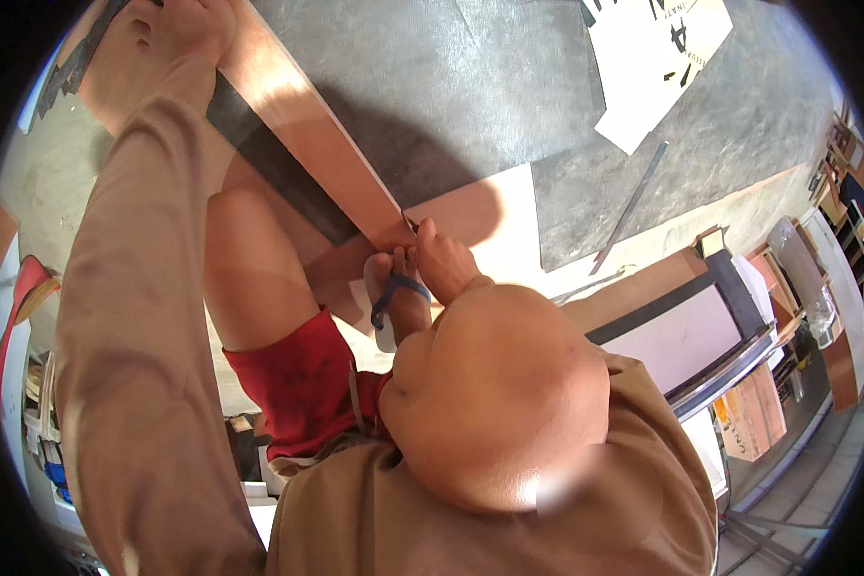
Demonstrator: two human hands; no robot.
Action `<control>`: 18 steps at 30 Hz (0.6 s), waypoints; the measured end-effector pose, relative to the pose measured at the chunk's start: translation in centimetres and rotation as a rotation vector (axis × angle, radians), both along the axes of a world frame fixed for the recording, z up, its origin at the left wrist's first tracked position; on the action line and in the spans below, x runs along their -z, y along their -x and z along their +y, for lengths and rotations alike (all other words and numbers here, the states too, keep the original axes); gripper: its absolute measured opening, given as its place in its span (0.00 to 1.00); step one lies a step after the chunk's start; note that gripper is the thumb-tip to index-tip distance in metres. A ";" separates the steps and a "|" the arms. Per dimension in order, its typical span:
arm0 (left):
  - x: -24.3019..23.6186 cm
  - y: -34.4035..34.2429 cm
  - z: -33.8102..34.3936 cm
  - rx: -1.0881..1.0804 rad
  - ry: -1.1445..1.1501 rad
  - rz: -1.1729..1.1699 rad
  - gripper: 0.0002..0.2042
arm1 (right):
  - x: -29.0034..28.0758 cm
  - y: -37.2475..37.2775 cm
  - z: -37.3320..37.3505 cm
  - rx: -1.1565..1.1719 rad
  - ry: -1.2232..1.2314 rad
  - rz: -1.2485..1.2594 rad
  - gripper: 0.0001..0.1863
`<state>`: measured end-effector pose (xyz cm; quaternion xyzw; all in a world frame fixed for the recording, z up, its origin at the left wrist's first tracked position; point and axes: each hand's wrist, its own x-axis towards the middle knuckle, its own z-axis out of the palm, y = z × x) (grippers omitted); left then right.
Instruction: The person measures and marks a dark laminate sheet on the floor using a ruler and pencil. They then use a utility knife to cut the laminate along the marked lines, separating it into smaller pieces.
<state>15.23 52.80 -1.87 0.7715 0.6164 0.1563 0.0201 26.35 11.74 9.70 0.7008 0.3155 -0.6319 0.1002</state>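
A long reddish-brown wooden strip [307, 125] with a pale edge lies slantwise over a scuffed dark grey sheet [403, 86]. My left hand [187, 29] bears down on the strip's far end with bent fingers, partly cut off by the upper edge of the view. At the near end, my right hand [444, 261] is closed beside the strip's corner. A small dark tip shows at its fingers, too little to name. My foot [408, 298], in a blue-strapped flip-flop, is right by that end, against the right hand.
On the sheet lie a white printed piece [658, 67] and a thin dark bar [632, 206]. A dark-framed panel [682, 331] stands to the right, near a cardboard box [754, 413] and stacked boards. A red object [31, 288] is at the far left.
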 end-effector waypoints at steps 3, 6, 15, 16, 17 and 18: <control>-0.1 -1.3 -0.7 0.007 0.073 0.004 0.20 | -0.9 0.4 0.3 0.088 0.033 -0.058 0.15; 1.9 1.6 -0.1 -0.044 0.108 -0.041 0.23 | -1.7 -0.9 1.5 -0.076 -0.062 0.004 0.17; 0.9 -0.2 -0.2 0.007 0.117 -0.143 0.18 | 4.6 -1.5 23.5 0.138 -0.714 -0.093 0.17; 1.2 -0.1 -0.4 0.021 0.116 -0.147 0.18 | 5.2 -1.1 24.8 0.127 -0.738 -0.102 0.17; 1.2 -0.1 -0.5 0.019 0.127 -0.157 0.18 | 5.8 -0.7 26.2 0.116 -0.763 -0.110 0.17; 1.1 0.3 -0.5 0.003 0.138 -0.162 0.18 | 4.7 -0.6 28.0 0.118 -0.717 -0.079 0.17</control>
